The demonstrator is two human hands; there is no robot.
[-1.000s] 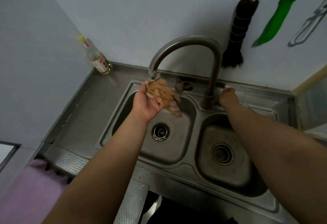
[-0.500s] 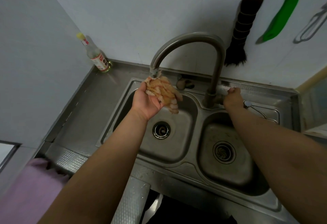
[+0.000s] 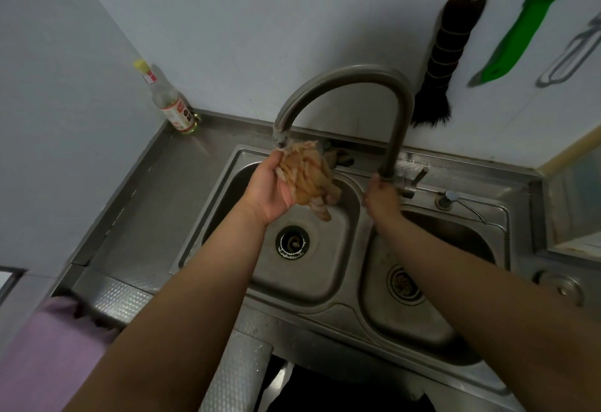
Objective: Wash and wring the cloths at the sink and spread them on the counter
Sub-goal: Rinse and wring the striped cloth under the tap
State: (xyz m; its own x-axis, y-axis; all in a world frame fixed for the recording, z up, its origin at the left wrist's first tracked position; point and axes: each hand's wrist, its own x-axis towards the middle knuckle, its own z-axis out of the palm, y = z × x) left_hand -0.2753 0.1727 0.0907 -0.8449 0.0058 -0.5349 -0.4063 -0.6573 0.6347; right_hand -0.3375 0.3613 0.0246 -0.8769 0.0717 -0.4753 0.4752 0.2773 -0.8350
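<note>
Under the tap's spout (image 3: 280,138), at 12 o'clock over the left sink bowl (image 3: 328,268), your left hand (image 3: 273,190) cups the bunched orange cloth (image 3: 305,177). At 3 o'clock, your right hand (image 3: 382,198) touches the tap's base; its fingers are hidden, so I cannot tell their grip.

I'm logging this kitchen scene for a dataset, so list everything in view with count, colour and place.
crumpled orange-tan cloth: 1, orange-tan, held under the spout over the left basin
curved metal faucet: 1, grey, behind the divider between the basins
double-basin steel sink: 1, grey, centre; a drain in each basin
clear glass bottle with yellow cap: 1, clear, counter's back left corner
dark bristle brush: 1, black-brown, hanging on the wall
green-handled tool: 1, green, hanging right of the brush
metal utensil: 1, grey, wall, far right
lilac cloth: 1, lilac, bottom left
left hand: holds the cloth
right hand: at the faucet base; grip unclear
</note>
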